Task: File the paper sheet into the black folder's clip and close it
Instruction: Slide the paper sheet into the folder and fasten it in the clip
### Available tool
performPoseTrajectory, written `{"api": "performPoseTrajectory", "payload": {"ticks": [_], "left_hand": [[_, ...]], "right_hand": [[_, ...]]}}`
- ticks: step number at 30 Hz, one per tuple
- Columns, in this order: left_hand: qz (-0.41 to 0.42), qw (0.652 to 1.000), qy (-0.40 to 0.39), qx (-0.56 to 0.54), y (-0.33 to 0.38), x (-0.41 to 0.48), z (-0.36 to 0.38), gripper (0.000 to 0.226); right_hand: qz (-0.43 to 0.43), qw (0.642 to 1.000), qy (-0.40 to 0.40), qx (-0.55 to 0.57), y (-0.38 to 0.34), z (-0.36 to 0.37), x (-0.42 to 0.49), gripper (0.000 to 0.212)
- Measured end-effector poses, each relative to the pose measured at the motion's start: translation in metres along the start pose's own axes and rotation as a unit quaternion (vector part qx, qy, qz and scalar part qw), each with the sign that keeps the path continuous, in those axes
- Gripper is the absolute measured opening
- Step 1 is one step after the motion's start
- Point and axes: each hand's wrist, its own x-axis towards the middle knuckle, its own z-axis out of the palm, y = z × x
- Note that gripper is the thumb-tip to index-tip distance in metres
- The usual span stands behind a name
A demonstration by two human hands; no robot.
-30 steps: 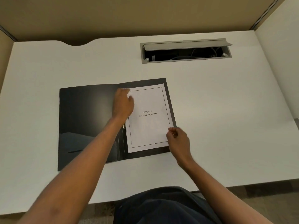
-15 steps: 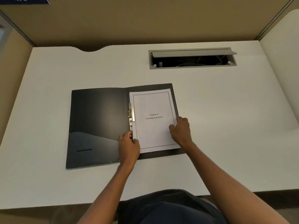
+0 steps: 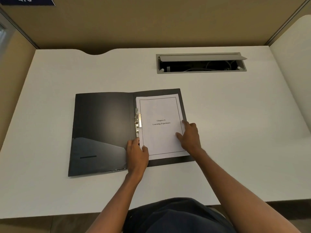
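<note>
The black folder lies open flat on the white desk. A white paper sheet printed "Chapter 6 Learning Experience" rests on its right half. The metal clip runs along the spine, its lever over the sheet's left edge. My left hand rests at the sheet's lower left corner, just below the clip, thumb on the paper. My right hand presses its spread fingers flat on the sheet's right edge. Neither hand grips anything.
A grey cable hatch stands open at the back right of the desk. Tan partition walls enclose the back and sides. The desk's front edge runs just above my lap.
My left hand moved from the top of the spine down to the sheet's lower left corner, uncovering the clip. My right hand shifted up the sheet's right edge. The view tilted upward.
</note>
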Motion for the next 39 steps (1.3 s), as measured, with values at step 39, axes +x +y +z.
{"api": "performPoseTrajectory", "payload": {"ticks": [39], "left_hand": [[-0.06,0.997,0.034,-0.031,0.072,0.15,-0.035,0.028]], "right_hand": [[-0.024,0.991,-0.01,-0.128,0.0,0.009,0.006,0.071]]}}
